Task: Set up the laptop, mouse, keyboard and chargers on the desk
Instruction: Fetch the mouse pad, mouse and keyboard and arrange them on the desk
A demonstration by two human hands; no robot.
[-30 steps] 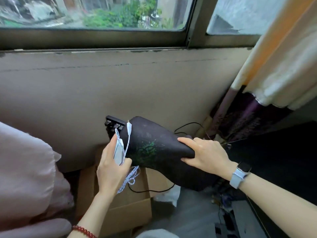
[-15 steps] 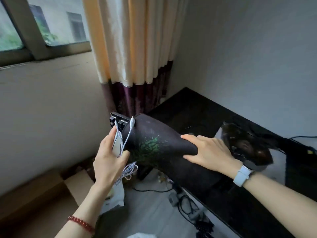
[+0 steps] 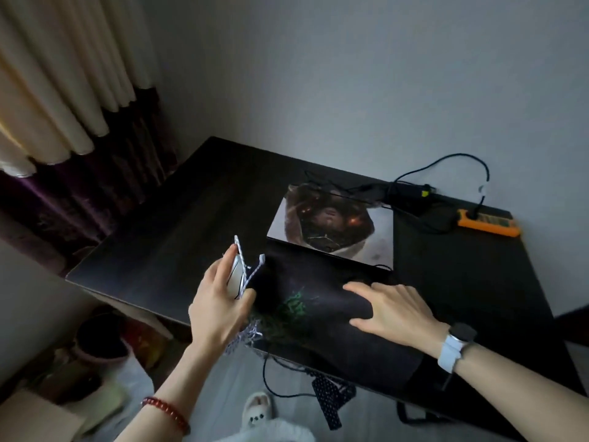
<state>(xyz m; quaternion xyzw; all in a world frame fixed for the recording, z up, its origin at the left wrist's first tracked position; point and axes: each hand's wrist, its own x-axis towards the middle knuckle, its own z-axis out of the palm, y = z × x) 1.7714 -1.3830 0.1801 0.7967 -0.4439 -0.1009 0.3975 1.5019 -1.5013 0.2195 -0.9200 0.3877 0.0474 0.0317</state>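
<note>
Cream and purple curtain (image 3: 73, 116) at left, grey wall (image 3: 350, 74) behind, slipper (image 3: 256, 409) on floor below

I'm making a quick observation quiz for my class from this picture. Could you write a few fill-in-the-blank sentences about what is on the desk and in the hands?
1. The power strip at the desk's far right corner is ____ in colour.
2. The closed laptop lies flat on the ____.
3. The white braided cable is held in the ____ hand.
4. The right hand rests on a dark ____ with a green design.

Missing words: orange; desk; left; mouse pad
</note>
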